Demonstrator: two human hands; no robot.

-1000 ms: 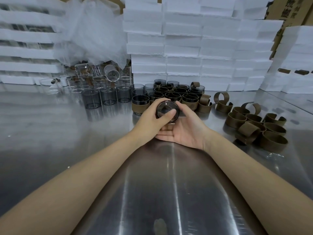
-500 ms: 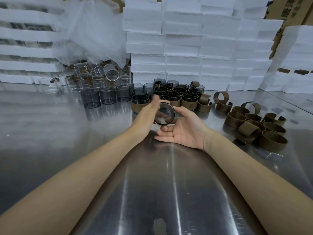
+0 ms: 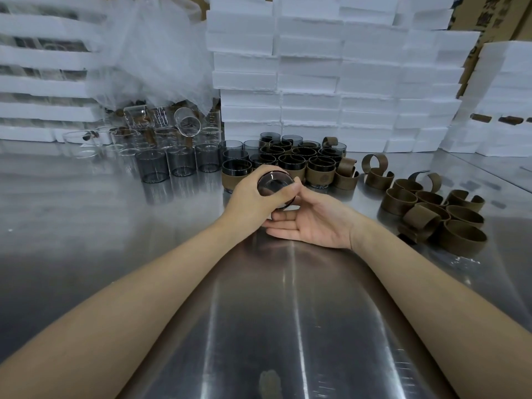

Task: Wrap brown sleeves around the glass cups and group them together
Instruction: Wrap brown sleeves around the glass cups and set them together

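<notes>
Stacked white foam trays (image 3: pixel 43 82) fill the far left, with a crumpled clear plastic sheet (image 3: pixel 155 53) draped beside them. Below the sheet, a jumble of clear glass cups (image 3: pixel 161 133) stands and lies at the back of the shiny steel worktop (image 3: pixel 86 226). Just in front of them three bare smoky grey glass cups (image 3: pixel 180 165) stand upright in a row.

To their right, a tight cluster of smoky cups wearing brown sleeves (image 3: pixel 299 161) sits against a wall of white foam blocks (image 3: pixel 331 82).

In front of that cluster, the left grip (image 3: pixel 250 200) curls its fingers and thumb round a smoky grey glass cup (image 3: pixel 275 185). The cup is tipped on its side, one round end facing the camera, and held above the worktop close to the sleeved cluster. The fingers hide its wall, so I cannot tell whether a sleeve is on it.

The right grip (image 3: pixel 313 223) lies palm up, fingers straight and reaching beneath the left one, holding nothing. Its thumb rises beside the cup.

Further right, a loose pile of brown sleeve bands (image 3: pixel 437 214) rests on the worktop, some curled shut, some sprung apart. Brown cardboard cartons (image 3: pixel 495 15) show in the top right corner.
</notes>
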